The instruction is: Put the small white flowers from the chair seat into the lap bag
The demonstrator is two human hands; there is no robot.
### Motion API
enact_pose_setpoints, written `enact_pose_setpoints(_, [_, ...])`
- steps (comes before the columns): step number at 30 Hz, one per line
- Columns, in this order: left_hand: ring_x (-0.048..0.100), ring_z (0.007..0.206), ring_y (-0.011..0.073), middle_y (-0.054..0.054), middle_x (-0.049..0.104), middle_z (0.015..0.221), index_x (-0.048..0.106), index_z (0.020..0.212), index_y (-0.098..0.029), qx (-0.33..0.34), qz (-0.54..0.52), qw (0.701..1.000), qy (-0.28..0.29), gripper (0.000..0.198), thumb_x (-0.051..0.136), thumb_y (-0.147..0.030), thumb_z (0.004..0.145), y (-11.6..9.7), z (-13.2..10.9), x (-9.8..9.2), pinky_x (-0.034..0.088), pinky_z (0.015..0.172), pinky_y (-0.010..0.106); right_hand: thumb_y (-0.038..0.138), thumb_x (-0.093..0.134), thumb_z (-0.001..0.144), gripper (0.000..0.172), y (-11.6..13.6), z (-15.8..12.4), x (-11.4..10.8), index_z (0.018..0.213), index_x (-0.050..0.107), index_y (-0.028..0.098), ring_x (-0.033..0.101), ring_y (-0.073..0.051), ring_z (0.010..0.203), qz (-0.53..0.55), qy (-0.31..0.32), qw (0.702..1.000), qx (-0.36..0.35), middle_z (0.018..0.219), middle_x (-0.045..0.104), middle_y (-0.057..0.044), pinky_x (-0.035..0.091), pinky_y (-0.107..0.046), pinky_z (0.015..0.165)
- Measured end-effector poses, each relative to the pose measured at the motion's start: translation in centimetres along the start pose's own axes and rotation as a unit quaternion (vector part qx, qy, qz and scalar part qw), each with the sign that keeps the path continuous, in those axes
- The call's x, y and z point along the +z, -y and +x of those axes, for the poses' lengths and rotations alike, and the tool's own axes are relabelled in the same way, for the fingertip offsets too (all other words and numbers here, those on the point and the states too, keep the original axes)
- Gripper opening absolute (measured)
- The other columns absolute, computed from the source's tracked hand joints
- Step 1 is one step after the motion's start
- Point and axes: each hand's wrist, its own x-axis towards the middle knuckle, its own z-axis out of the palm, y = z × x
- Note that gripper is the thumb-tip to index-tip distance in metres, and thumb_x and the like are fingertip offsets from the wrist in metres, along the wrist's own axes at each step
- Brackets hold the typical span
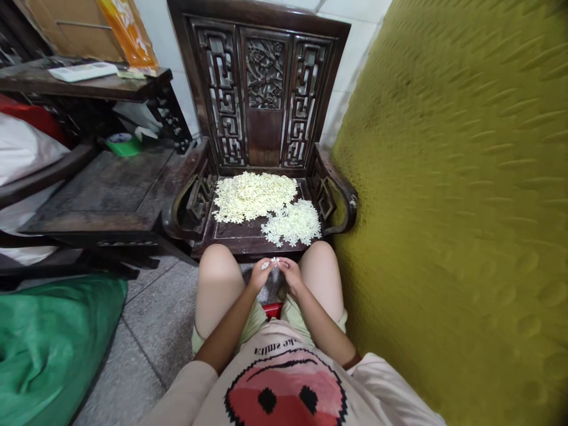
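Observation:
Between my knees my two hands meet above the floor, fingers closed and fingertips close together. My left hand (261,274) pinches small white flower-shaped pieces (265,265). My right hand (290,273) has its fingertips on another white flower-shaped piece (275,261), right where the hands meet; how each finger grips it is too small to make out. Before me, the seat of a dark carved wooden chair (231,232) bears a large pile of cream flower-shaped pieces (252,194). A smaller, whiter pile (293,223) lies at its front right, touching the large one.
To the right stands a tall yellow textured sheet (452,195), close to the chair's arm. A dark side table (97,183) at left holds a green roll of tape (123,146). Green fabric (53,343) lies on the tiled floor at lower left.

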Motion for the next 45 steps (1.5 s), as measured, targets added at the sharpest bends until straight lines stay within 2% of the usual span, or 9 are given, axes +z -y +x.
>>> enact_pose_setpoints(5, [0.054, 0.072, 0.0159, 0.003, 0.061, 0.072, 0.061, 0.072, -0.015, 0.008, 0.006, 1.000, 0.015, 0.038, 0.063, -0.052, 0.061, 0.2, 0.0, 0.1, 0.040, 0.072, 0.028, 0.037, 0.072, 0.056, 0.027, -0.3, 0.1, -0.2, 0.072, 0.066, 0.017, 0.048, -0.009, 0.055, -0.013, 0.045, 0.998, 0.030, 0.063, 0.062, 0.001, 0.034, -0.021, 0.054])
enact_pose_setpoints(9, [0.054, 0.073, 0.0160, 0.003, 0.060, 0.071, 0.059, 0.069, -0.016, 0.031, 0.011, 0.999, 0.026, 0.034, 0.062, -0.049, 0.065, 0.6, 0.4, -0.1, 0.040, 0.074, 0.028, 0.041, 0.070, 0.060, 0.027, 0.1, 0.2, -0.3, 0.072, 0.065, 0.017, 0.048, -0.007, 0.054, 0.042, 0.069, 0.994, 0.078, 0.067, 0.062, 0.000, 0.032, -0.020, 0.051])
enact_pose_setpoints(16, [0.056, 0.076, 0.0166, 0.004, 0.062, 0.076, 0.058, 0.073, -0.016, 0.047, 0.043, 0.998, 0.005, 0.025, 0.061, -0.040, 0.067, 0.5, 0.1, -0.2, 0.041, 0.077, 0.029, 0.031, 0.075, 0.052, 0.027, 0.4, -0.3, -0.4, 0.074, 0.068, 0.017, 0.051, -0.009, 0.057, 0.045, 0.024, 0.994, 0.101, 0.071, 0.065, -0.002, 0.033, -0.020, 0.052])
enact_pose_setpoints(22, [0.056, 0.080, 0.0156, 0.004, 0.062, 0.090, 0.054, 0.095, -0.019, 0.100, 0.164, 0.981, -0.019, 0.023, 0.052, -0.030, 0.075, -0.4, -0.8, -0.4, 0.041, 0.075, 0.028, 0.030, 0.074, 0.052, 0.025, 0.6, -0.5, 0.0, 0.072, 0.069, 0.016, 0.050, -0.009, 0.057, 0.013, 0.013, 0.996, 0.090, 0.069, 0.065, -0.002, 0.033, -0.020, 0.052])
enact_pose_setpoints(26, [0.056, 0.080, 0.0163, 0.004, 0.063, 0.086, 0.058, 0.088, -0.020, 0.156, 0.262, 0.952, 0.017, 0.016, 0.046, -0.026, 0.079, -0.8, -1.2, -0.5, 0.040, 0.076, 0.029, 0.031, 0.075, 0.050, 0.026, 0.6, -0.4, 0.1, 0.070, 0.069, 0.016, 0.052, -0.010, 0.058, 0.006, -0.003, 0.997, 0.074, 0.068, 0.065, -0.003, 0.035, -0.021, 0.053])
enact_pose_setpoints(28, [0.056, 0.082, 0.0167, 0.005, 0.064, 0.087, 0.060, 0.086, -0.021, 0.172, 0.273, 0.946, 0.029, 0.017, 0.045, -0.026, 0.080, -0.8, -1.3, -0.4, 0.040, 0.078, 0.029, 0.031, 0.076, 0.049, 0.028, 0.4, -0.3, 0.0, 0.071, 0.069, 0.016, 0.052, -0.011, 0.059, 0.009, -0.004, 0.997, 0.072, 0.068, 0.065, -0.003, 0.036, -0.022, 0.054])
enact_pose_setpoints(32, [0.058, 0.082, 0.0172, 0.006, 0.065, 0.086, 0.061, 0.085, -0.019, 0.129, 0.191, 0.972, 0.035, 0.021, 0.047, -0.034, 0.080, -0.4, -0.9, -0.3, 0.041, 0.078, 0.029, 0.031, 0.076, 0.050, 0.030, -0.1, 0.1, -0.2, 0.075, 0.069, 0.016, 0.056, -0.013, 0.062, 0.025, -0.002, 0.997, 0.071, 0.071, 0.067, -0.004, 0.038, -0.024, 0.058])
enact_pose_setpoints(36, [0.059, 0.076, 0.0178, 0.006, 0.066, 0.078, 0.062, 0.075, -0.016, 0.064, 0.089, 0.993, 0.033, 0.027, 0.055, -0.042, 0.072, 0.2, -0.1, -0.3, 0.043, 0.077, 0.029, 0.032, 0.075, 0.052, 0.028, -0.5, 0.3, -0.4, 0.074, 0.068, 0.016, 0.056, -0.013, 0.062, 0.021, 0.005, 0.998, 0.052, 0.069, 0.066, -0.004, 0.038, -0.024, 0.059])
enact_pose_setpoints(45, [0.058, 0.076, 0.0175, 0.006, 0.067, 0.077, 0.065, 0.074, -0.014, -0.030, -0.046, 0.997, 0.056, 0.039, 0.065, -0.051, 0.062, -0.3, -0.2, -0.4, 0.041, 0.076, 0.028, 0.032, 0.075, 0.053, 0.027, -0.9, 0.5, -0.2, 0.073, 0.070, 0.016, 0.056, -0.013, 0.059, 0.021, 0.012, 0.999, 0.024, 0.068, 0.066, -0.004, 0.038, -0.024, 0.058])
